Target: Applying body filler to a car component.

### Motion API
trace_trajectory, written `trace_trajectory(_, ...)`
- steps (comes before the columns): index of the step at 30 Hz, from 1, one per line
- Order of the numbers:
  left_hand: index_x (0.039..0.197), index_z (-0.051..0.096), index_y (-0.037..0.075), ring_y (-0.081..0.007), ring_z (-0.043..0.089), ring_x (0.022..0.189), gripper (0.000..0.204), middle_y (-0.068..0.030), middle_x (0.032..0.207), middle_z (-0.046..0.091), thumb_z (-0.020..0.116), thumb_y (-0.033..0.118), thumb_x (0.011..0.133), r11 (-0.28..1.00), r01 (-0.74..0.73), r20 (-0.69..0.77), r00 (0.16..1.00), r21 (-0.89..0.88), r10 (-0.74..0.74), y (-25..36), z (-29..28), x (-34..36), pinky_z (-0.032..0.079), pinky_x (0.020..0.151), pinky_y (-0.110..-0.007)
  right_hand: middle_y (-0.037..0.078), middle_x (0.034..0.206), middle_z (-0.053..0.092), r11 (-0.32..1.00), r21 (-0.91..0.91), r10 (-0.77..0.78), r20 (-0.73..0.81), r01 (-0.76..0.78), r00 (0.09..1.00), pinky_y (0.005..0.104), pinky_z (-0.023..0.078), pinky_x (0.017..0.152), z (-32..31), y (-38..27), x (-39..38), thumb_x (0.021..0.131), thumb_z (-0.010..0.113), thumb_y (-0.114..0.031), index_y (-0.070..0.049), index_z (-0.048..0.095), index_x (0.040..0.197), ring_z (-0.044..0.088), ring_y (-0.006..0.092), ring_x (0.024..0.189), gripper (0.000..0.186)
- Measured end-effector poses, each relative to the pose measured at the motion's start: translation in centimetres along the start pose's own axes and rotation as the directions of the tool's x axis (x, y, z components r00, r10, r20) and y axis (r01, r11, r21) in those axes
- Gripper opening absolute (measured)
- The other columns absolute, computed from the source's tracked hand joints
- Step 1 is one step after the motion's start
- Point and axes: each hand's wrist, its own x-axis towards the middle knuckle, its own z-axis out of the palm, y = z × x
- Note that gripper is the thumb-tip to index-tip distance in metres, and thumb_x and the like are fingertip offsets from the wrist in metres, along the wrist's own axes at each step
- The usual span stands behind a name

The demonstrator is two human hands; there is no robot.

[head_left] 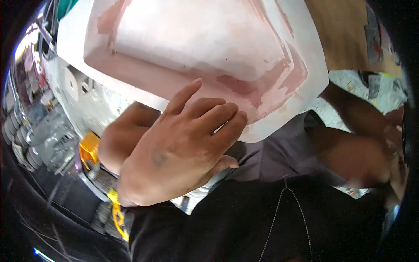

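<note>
My left hand (187, 135) lies palm down over the near edge of a white moulded panel (318, 52) with pink, patchy filler (238, 83) along its recessed border. Its fingers are bent and slightly apart on that edge, the little finger raised, and I see nothing held in them. At the far right rim of the picture, a blurred sliver of skin (397, 161) may be my right hand or arm; its fingers cannot be made out. The panel is above my bare knees and grey shorts (283, 153).
A wooden board (340, 30) stands at the upper right. On the left are a pale, speckled surface (65, 105) with cut-out pieces (76, 83), a yellow plastic object (89, 148), stacked grey items (22, 139) and assorted clutter. A silvery bead chain (297, 205) hangs over my dark shirt.
</note>
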Motion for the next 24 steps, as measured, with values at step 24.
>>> trace_trajectory(24, 0.125, 0.057, 0.005, -0.0294, 0.048, 0.130, 0.065, -0.0118, 0.130, 0.058, 0.079, 0.025, 0.067, 0.925, 0.300, -0.118, 0.953, 0.234, -0.280, -0.4, 1.0, -2.4, 0.031, 0.116, -0.047, 0.020, 0.121, 0.058, 0.740, 0.047, 0.639, 0.266, -0.671, 0.722, 0.0394, 0.041, 0.100, -0.5, -2.2, 4.8, 0.091, 0.061, -0.029, 0.004, 0.056, 0.128, 0.056, 0.0336, 0.111, 0.050)
